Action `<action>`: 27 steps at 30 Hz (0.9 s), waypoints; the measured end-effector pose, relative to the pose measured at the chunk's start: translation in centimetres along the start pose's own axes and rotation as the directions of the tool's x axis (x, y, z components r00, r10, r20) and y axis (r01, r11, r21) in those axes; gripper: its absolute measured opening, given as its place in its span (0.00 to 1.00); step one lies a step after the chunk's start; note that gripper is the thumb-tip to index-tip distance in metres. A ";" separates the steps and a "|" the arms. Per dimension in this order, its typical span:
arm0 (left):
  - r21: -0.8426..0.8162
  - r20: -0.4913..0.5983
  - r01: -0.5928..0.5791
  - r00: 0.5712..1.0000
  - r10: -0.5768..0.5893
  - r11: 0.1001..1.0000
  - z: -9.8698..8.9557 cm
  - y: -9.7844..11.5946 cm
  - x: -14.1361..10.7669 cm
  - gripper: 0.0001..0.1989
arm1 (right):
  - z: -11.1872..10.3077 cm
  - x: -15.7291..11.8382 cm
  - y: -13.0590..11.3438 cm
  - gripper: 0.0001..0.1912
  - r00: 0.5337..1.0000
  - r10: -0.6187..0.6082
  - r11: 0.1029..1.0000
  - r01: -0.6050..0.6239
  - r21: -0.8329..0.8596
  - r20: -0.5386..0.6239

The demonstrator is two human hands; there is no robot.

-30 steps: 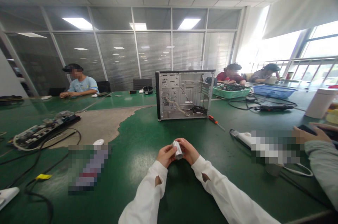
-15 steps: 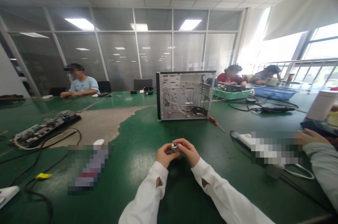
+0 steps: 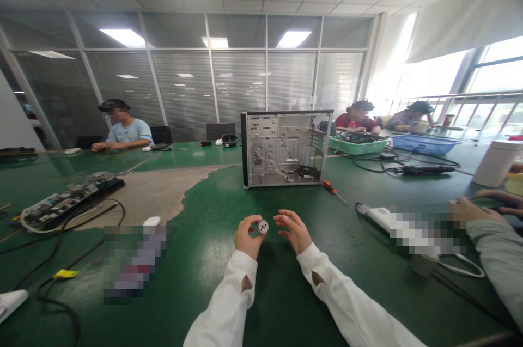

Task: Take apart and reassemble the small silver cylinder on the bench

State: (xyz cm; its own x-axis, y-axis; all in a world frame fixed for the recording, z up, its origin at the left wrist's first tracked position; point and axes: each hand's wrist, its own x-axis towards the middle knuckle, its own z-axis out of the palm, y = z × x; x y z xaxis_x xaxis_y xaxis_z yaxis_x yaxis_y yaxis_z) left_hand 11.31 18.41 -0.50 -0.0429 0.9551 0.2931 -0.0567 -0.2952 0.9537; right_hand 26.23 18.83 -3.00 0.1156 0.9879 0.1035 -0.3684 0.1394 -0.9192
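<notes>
Between thumb and fingers, my left hand (image 3: 247,237) grips a small round metal part (image 3: 263,226). Its circular end, with a few dark holes, faces me; I cannot make out its exact kind. My right hand (image 3: 293,231) is just to the right of it, apart from the part, fingers spread and holding nothing. Beyond both hands, an open computer case (image 3: 286,151) stands upright on the green table (image 3: 216,281), its inside and loose cables showing. An orange-handled screwdriver (image 3: 334,190) lies by the case's right corner.
At left lie an opened power strip (image 3: 73,202), black cables and a blurred-out flat object (image 3: 137,262). At right are a white power strip (image 3: 379,216), a soldering-iron-like black tool (image 3: 429,170), a green basket (image 3: 359,145), a blue basket (image 3: 425,144) and a co-worker's hands (image 3: 469,211).
My right hand has let go of the metal part and moved right. My left hand has shifted slightly left with the part, turning its round end toward me.
</notes>
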 end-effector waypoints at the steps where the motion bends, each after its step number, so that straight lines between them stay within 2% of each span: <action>1: -0.022 -0.003 0.005 1.000 -0.005 1.000 0.0 0.2 0.0 0.16 | 0.0 0.0 0.0 0.20 1.000 0.004 1.000 -0.004 -0.003 0.000; 4: -0.034 -0.015 0.016 1.000 -0.016 0.999 0.1 0.0 0.0 0.17 | 0.2 -0.1 0.2 0.20 1.000 0.020 1.000 -0.020 -0.001 0.004; 8: 0.051 -0.001 0.017 1.000 -0.017 0.999 0.3 -1.0 0.0 0.17 | 0.2 -0.1 0.4 0.19 0.999 0.052 0.999 -0.053 -0.011 -0.003; 16: 0.044 0.163 0.076 0.983 -0.083 0.996 0.2 -2.7 0.4 0.16 | 0.0 0.0 0.6 0.18 0.996 0.085 0.993 -0.086 -0.080 -0.010; 20: 0.074 0.238 0.073 0.967 -0.089 0.995 0.2 -3.1 0.4 0.16 | -0.2 0.1 0.7 0.19 0.996 0.076 0.992 -0.073 -0.099 0.035; 23: 0.099 0.262 0.040 0.963 -0.065 0.994 0.2 -3.1 0.4 0.16 | -0.2 0.1 0.7 0.18 0.997 0.023 0.984 -0.010 -0.176 0.069; 27: 0.147 0.267 0.008 0.962 -0.047 0.989 0.1 -3.0 0.4 0.16 | -0.1 -0.2 0.5 0.13 0.977 -0.152 0.915 0.196 -0.354 0.146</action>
State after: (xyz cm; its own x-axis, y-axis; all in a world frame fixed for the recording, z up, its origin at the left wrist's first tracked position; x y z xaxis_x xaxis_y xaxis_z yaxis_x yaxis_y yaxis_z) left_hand 11.61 19.66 -3.25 0.2280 0.9396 0.2551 0.0900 -0.2812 0.9554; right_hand 26.07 18.70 -3.54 0.0344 0.9543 0.2969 0.0124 0.2966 -0.9549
